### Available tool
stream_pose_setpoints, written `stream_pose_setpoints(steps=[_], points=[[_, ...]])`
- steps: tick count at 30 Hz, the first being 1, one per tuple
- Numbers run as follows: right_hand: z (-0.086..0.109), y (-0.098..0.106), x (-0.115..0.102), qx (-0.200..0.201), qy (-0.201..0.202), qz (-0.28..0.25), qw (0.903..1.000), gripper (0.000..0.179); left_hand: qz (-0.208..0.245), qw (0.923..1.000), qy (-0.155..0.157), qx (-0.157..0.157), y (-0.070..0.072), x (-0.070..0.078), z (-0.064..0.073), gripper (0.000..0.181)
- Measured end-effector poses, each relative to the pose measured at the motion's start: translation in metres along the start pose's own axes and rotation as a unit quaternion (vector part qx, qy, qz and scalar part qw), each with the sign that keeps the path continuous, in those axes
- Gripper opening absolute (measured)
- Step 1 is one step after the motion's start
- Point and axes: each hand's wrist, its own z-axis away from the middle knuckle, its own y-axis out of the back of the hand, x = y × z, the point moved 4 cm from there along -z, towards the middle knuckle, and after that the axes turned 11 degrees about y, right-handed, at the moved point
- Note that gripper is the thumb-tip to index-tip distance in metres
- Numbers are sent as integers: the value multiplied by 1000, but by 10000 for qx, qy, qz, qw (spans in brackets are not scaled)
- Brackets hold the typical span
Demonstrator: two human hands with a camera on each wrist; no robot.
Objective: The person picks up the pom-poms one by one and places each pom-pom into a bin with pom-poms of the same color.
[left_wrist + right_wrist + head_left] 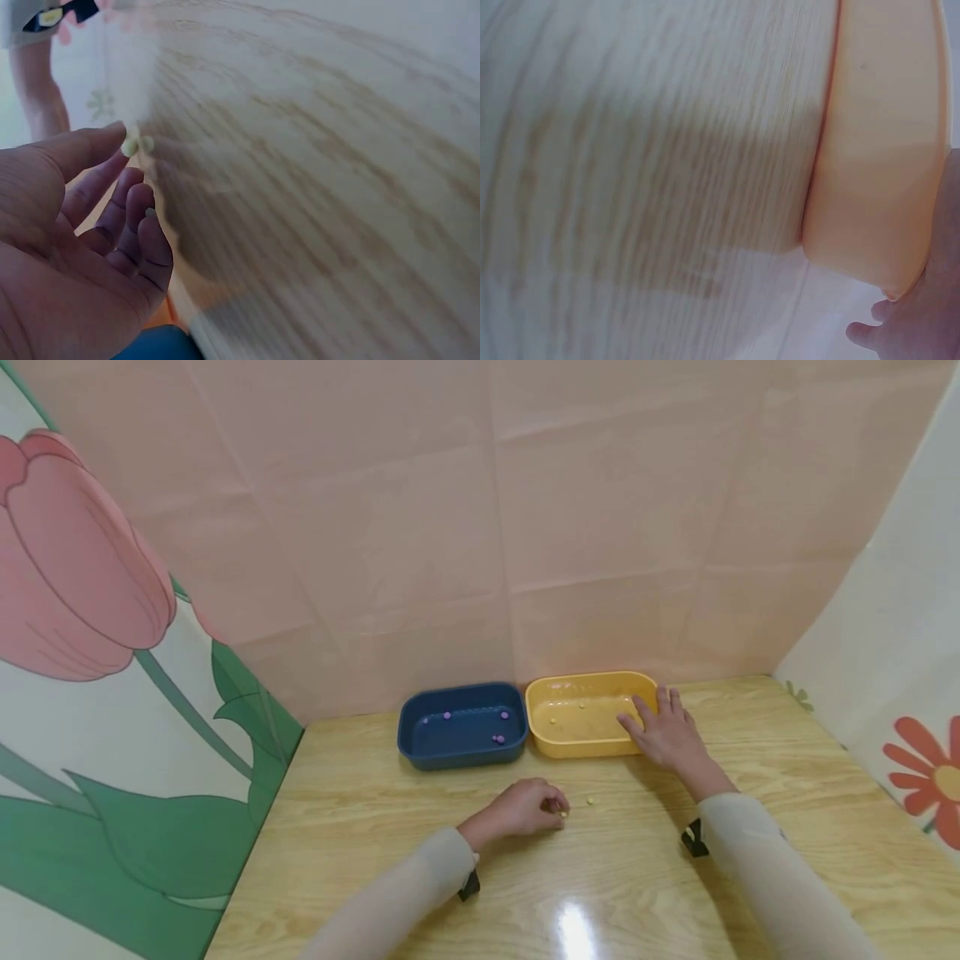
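Note:
My left hand [523, 807] is low over the table in front of the trays, its thumb and index fingertips pinching a small yellow bead [129, 145]. Just right of it, another yellow bead [590, 801] lies on the wood. My right hand [666, 737] is spread at the right end of the yellow tray [585, 749], with some fingers over the rim. In the right wrist view that hand shows against the tray's outer wall, holding no bead that I can see. A few small yellow beads [552, 721] lie inside the yellow tray.
A dark blue tray [461, 758] stands left of the yellow one, close against it, with several purple beads [447, 716] inside. Both are at the back of the wooden table [352, 843], by a pink cloth backdrop [375, 568]. Flower-patterned panels flank the table.

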Motion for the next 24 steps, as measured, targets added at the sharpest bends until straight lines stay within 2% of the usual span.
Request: stream_pose_setpoints(steps=[6, 10, 16, 24], points=[[0, 0, 0, 15, -27, -39, 10000, 85, -86, 9999, -21, 49, -3, -2, -2, 8], [0, 1, 0, 4, -37, -62, 10000, 85, -144, 9998, 82, 83, -5, -3, -3, 3], [0, 0, 0, -16, -43, -83, 10000, 85, -255, 9993, 257, 20, -6, -2, -2, 5], [0, 0, 1, -14, -52, -146, 9999, 85, -9, 9995, 328, -41, -2, -1, -4, 6]])
